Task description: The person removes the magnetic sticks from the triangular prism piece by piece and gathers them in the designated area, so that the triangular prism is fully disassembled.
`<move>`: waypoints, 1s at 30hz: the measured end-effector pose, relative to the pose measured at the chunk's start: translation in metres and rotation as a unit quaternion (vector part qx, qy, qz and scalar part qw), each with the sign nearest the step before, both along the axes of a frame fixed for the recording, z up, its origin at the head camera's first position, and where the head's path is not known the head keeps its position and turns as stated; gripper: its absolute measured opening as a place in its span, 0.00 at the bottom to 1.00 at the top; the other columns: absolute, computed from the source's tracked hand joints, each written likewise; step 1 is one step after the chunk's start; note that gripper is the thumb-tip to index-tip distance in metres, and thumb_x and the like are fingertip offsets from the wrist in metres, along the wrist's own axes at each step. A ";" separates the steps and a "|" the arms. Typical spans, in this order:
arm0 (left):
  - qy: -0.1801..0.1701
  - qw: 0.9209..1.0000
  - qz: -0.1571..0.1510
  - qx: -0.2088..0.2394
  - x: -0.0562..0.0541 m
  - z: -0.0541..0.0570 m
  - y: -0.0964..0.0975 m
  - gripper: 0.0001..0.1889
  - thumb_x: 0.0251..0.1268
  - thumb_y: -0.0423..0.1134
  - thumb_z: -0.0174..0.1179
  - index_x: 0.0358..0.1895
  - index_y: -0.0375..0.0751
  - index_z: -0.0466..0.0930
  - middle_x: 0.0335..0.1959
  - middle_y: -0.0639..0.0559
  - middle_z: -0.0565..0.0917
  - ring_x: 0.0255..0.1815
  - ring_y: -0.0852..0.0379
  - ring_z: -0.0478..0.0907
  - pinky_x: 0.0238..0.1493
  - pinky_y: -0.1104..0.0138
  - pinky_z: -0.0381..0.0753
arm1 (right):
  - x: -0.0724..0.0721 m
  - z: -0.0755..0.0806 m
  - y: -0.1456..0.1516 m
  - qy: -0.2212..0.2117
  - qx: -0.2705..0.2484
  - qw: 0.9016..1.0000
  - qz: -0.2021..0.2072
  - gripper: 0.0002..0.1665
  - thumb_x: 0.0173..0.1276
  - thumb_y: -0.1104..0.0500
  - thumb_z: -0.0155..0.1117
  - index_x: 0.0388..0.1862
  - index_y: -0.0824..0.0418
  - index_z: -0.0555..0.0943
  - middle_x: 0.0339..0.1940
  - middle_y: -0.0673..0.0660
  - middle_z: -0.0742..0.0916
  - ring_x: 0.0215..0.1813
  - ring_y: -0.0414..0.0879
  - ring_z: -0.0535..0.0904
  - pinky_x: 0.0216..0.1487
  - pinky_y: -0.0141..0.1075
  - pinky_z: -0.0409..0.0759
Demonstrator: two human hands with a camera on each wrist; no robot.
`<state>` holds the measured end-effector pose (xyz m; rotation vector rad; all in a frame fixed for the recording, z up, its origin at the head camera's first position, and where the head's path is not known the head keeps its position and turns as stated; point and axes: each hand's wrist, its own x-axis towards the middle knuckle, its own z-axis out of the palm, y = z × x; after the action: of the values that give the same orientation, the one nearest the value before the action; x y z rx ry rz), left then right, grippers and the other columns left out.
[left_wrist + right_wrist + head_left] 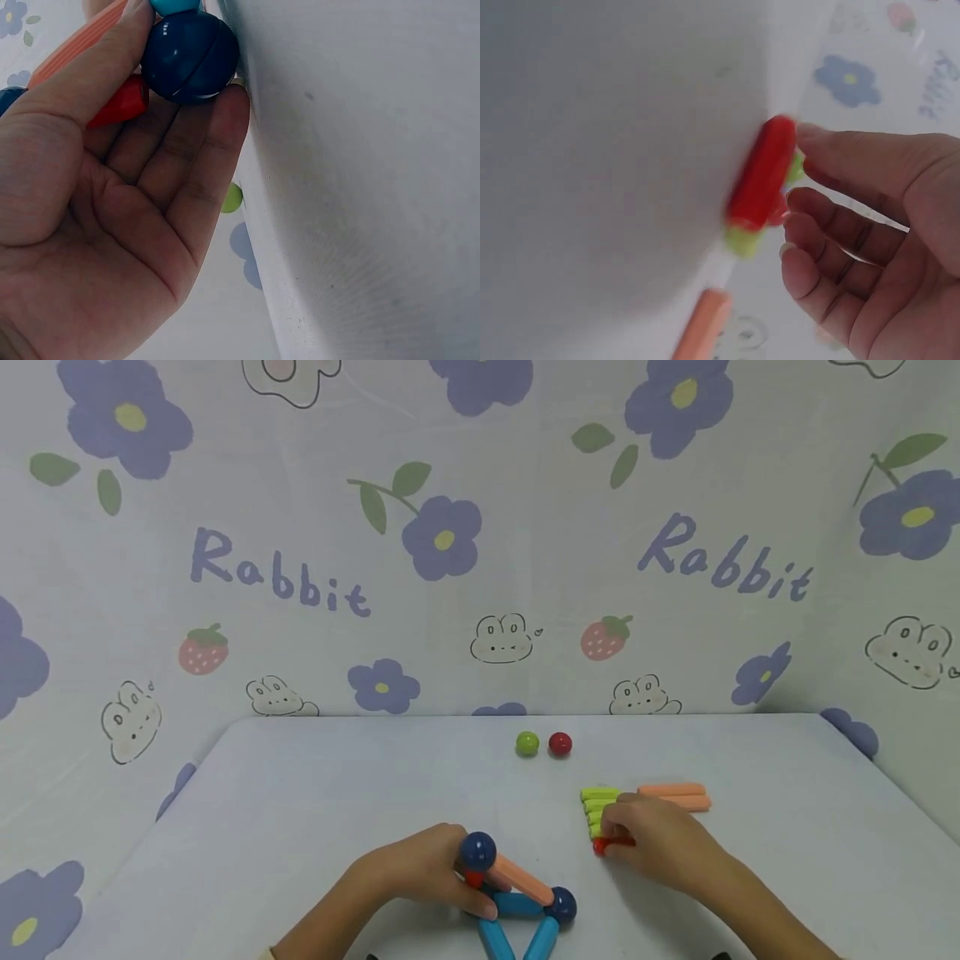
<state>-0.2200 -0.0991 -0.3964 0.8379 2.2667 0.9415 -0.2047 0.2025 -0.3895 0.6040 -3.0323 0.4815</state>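
My left hand (427, 868) holds a frame of rods and balls at its left corner, with the thumb and fingertips about a dark blue ball (191, 56). A red rod (124, 101) rises from there to a raised dark blue ball (477, 852). An orange rod (522, 880) slopes down from that ball to another dark blue ball (561, 906); light blue rods (517, 905) form the base. My right hand (660, 843) is at a loose red rod (763, 172), thumb on its near side and fingers curved on its far side, fingertips close beside it.
Several yellow-green rods (600, 794) lie in a row beyond the red rod. Two orange rods (672, 790) lie to their right. A green ball (527, 743) and a red ball (560, 743) sit near the back of the white table (337, 777), before a printed cloth (525, 585).
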 end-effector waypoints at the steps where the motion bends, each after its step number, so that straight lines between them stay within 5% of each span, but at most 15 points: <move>1: 0.001 1.000 0.001 -0.002 0.000 0.000 0.000 0.14 0.55 0.40 0.77 0.45 0.46 0.90 0.32 0.64 0.85 0.31 0.63 0.74 0.38 0.70 0.73 | 0.002 0.003 -0.003 0.002 -0.012 1.000 0.011 0.11 0.56 0.62 0.79 0.29 0.50 0.83 0.27 0.41 0.80 0.33 0.39 0.74 0.39 0.34 0.81; 5: 0.001 1.000 0.003 -0.003 0.000 0.001 0.000 0.14 0.55 0.41 0.76 0.46 0.47 0.90 0.31 0.64 0.85 0.30 0.63 0.75 0.38 0.70 0.75 | 0.011 0.021 -0.025 -0.003 -0.078 0.994 0.078 0.09 0.62 0.56 0.76 0.40 0.51 0.85 0.34 0.43 0.83 0.33 0.38 0.75 0.36 0.30 0.81; 10: 0.006 0.999 -0.015 0.027 -0.001 0.001 -0.002 0.16 0.56 0.40 0.76 0.49 0.48 0.87 0.33 0.64 0.85 0.32 0.64 0.77 0.43 0.71 0.76 | 0.026 0.041 -0.064 -0.046 -0.176 0.965 0.189 0.20 0.67 0.51 0.72 0.56 0.51 0.82 0.46 0.43 0.82 0.38 0.38 0.77 0.36 0.33 0.82; 14: 0.009 0.997 -0.027 0.065 -0.001 0.000 -0.005 0.24 0.56 0.39 0.76 0.57 0.48 0.81 0.42 0.66 0.83 0.41 0.66 0.77 0.53 0.71 0.75 | 0.032 0.048 -0.093 -0.032 -0.178 0.954 0.238 0.22 0.66 0.56 0.73 0.59 0.52 0.81 0.47 0.44 0.80 0.41 0.36 0.77 0.43 0.29 0.81; 19: 0.014 0.996 -0.029 0.084 -0.001 -0.002 -0.008 0.26 0.56 0.35 0.75 0.58 0.50 0.78 0.48 0.65 0.82 0.47 0.67 0.77 0.57 0.71 0.73 | 0.031 0.044 -0.114 -0.020 -0.170 0.953 0.248 0.13 0.67 0.61 0.69 0.50 0.55 0.82 0.43 0.45 0.79 0.41 0.35 0.76 0.46 0.25 0.79; 23: 0.019 0.995 -0.039 0.093 0.001 -0.001 -0.007 0.27 0.60 0.34 0.72 0.62 0.46 0.73 0.52 0.63 0.80 0.52 0.66 0.76 0.61 0.71 0.71 | 0.028 0.038 -0.119 -0.088 -0.217 0.943 0.235 0.12 0.69 0.57 0.63 0.51 0.52 0.77 0.42 0.43 0.80 0.42 0.37 0.77 0.46 0.28 0.79; 27: -0.006 0.995 -0.047 0.092 -0.001 -0.001 -0.005 0.24 0.59 0.34 0.73 0.59 0.42 0.77 0.47 0.64 0.81 0.45 0.67 0.77 0.55 0.73 0.75 | 0.022 0.036 -0.116 -0.129 -0.286 0.927 0.207 0.10 0.73 0.60 0.56 0.51 0.53 0.72 0.40 0.47 0.80 0.39 0.40 0.78 0.41 0.31 0.81; 30: -0.016 0.995 -0.056 0.080 -0.002 -0.002 -0.003 0.15 0.58 0.33 0.73 0.50 0.39 0.86 0.37 0.63 0.86 0.34 0.68 0.78 0.44 0.73 0.80 | 0.012 0.039 -0.107 -0.084 -0.360 0.908 0.198 0.09 0.74 0.63 0.56 0.51 0.57 0.73 0.40 0.52 0.80 0.35 0.45 0.78 0.35 0.33 0.81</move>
<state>-0.2218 -0.1017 -0.3982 0.9999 2.1154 1.0862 -0.1928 0.0953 -0.3510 1.1328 -2.5300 1.6274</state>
